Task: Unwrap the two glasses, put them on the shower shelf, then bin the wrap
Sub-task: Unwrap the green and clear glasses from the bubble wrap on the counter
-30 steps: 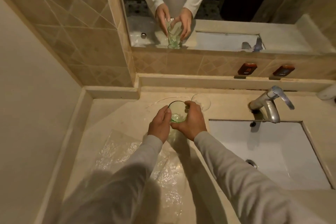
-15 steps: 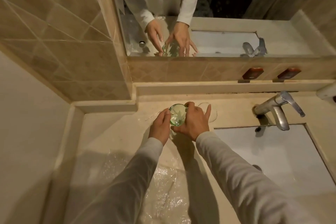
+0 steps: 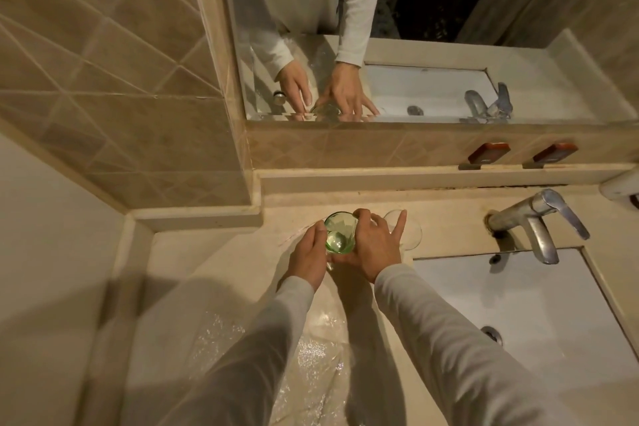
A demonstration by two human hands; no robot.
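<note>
A bathroom, at the washbasin counter.

A white rectangular sunken basin [image 3: 511, 301] is sitting at the lower right under a chrome lever tap [image 3: 539, 221]; a wall mirror [image 3: 432, 28] is filling the upper centre, beige diagonal wall tiles [image 3: 114, 86] are covering the upper left, and a beige stone counter [image 3: 214, 259] is running across the middle of the frame.

Clear glass [image 3: 409, 232] just beside hands [image 3: 345, 245].

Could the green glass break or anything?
Maybe. The green glass sits right beside the clear glass, with the right hand between them, so they might clink or one could tip. Also, the plastic wrap lies under both sleeves; dragging an arm back might sweep it off the counter.
</note>
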